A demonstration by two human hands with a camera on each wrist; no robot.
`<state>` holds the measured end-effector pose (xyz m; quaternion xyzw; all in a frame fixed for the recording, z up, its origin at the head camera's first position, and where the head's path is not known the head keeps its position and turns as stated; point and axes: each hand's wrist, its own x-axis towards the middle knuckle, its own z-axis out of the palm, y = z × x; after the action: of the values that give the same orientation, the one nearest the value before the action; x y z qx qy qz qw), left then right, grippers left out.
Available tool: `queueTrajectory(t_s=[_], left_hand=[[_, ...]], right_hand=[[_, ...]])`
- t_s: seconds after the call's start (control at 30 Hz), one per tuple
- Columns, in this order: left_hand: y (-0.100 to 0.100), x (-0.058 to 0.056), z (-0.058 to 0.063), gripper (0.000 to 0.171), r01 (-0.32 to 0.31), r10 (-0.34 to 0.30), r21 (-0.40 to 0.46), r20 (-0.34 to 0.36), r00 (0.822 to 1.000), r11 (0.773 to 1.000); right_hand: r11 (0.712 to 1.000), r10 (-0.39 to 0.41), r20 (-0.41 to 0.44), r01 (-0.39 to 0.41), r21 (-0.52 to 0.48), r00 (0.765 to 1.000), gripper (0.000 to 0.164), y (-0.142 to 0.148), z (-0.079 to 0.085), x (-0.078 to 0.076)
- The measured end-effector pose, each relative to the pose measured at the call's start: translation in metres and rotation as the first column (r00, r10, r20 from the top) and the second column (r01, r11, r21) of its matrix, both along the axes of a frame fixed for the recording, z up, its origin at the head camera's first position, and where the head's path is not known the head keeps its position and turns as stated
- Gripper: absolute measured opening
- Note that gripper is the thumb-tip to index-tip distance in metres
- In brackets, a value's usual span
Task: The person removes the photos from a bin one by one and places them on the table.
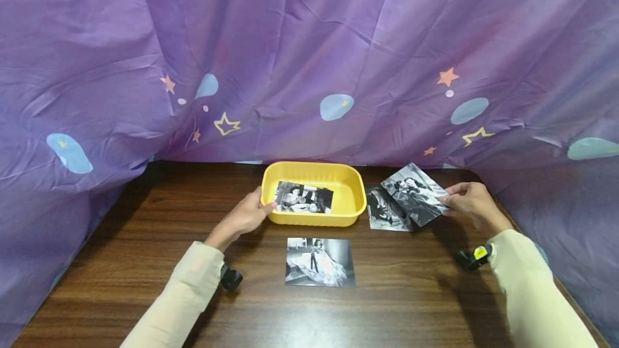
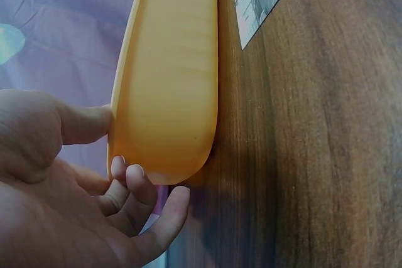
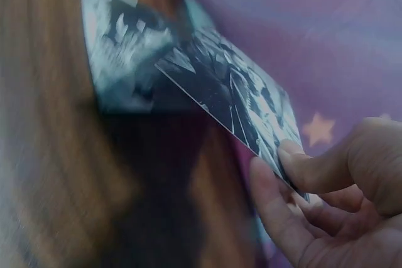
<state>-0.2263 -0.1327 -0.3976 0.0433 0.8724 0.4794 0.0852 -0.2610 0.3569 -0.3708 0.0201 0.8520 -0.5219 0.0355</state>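
Note:
A yellow plastic basin (image 1: 349,189) stands at the back of the table, and a black-and-white photo (image 1: 304,198) lies inside it. My left hand (image 1: 247,212) grips the basin's left end, thumb over the rim; in the left wrist view the fingers (image 2: 138,186) curl against its outer wall. My right hand (image 1: 471,203) pinches a corner of another black-and-white photo (image 1: 413,192), which is raised and tilted, as the right wrist view shows. Beneath it a third photo (image 1: 384,214) lies on the table beside the basin, partly covered in the head view.
One more black-and-white photo (image 1: 319,263) lies flat on the brown wooden table (image 1: 396,299), in front of the basin. A purple curtain (image 1: 290,69) with stars hangs right behind the table and down both sides. Each wrist wears a small black camera (image 1: 231,278).

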Motion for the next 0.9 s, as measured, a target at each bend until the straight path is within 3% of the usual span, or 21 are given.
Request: queueTrajectory(t_s=[0.2,0.43,0.53,0.6,0.73,0.9], left_hand=[[-0.001,0.000,-0.001,0.044,0.007,-0.007,0.019,-0.004,1.000,1.000],[0.000,-0.002,-0.002,0.052,0.013,-0.013,0.020,-0.009,1.000,1.000],[0.000,-0.002,-0.002,0.050,0.016,-0.016,0.025,-0.012,1.000,1.000],[0.000,-0.001,-0.002,0.049,0.017,-0.017,0.028,-0.008,1.000,0.999],[0.000,-0.001,-0.002,0.048,0.014,-0.014,0.028,-0.001,1.000,1.000],[0.000,-0.002,-0.001,0.053,0.008,-0.008,0.020,0.007,1.000,1.000]], right_hand=[[0.994,-0.084,0.043,0.086,-0.063,0.996,0.025,0.019,-0.019,0.009],[0.978,-0.159,0.100,0.170,-0.117,0.982,0.015,0.033,-0.046,0.011],[0.977,-0.200,0.107,0.206,-0.047,0.974,0.016,0.035,-0.053,0.013],[0.973,-0.228,0.104,0.223,0.054,0.968,0.018,0.030,-0.050,0.019],[0.945,-0.254,0.079,0.230,0.231,0.964,0.022,0.027,-0.048,0.024],[0.902,-0.226,0.052,0.189,0.388,0.973,0.031,0.029,-0.045,0.025]])
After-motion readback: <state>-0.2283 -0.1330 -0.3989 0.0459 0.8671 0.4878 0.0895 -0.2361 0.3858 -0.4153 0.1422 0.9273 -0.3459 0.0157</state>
